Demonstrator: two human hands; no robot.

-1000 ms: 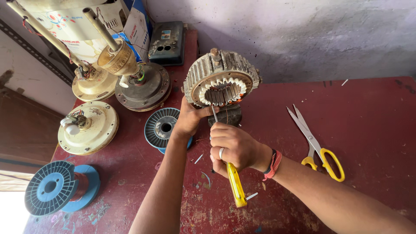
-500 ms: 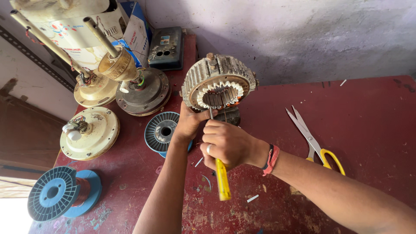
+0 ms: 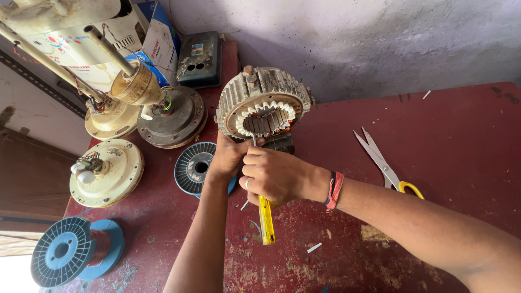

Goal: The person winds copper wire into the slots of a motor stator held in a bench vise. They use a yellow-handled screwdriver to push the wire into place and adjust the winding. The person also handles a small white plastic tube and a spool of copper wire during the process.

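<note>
The right hand (image 3: 274,174) is closed around a yellow-handled screwdriver (image 3: 265,217). The handle trails back toward the person; the thin shaft runs up and away from the fist, so the tool's long axis lies nearly straight toward the wall. The tip sits at the lower inner rim of the stator (image 3: 264,111), among its white slot liners. The left hand (image 3: 230,157) lies just beside the right, a little nearer the stator, its fingers closed on the lower edge of that core. The stator stands tilted on edge, its open bore facing the person, close to the far edge of the red tabletop (image 3: 450,141). Scissors (image 3: 382,161) lie well apart to the right.
</note>
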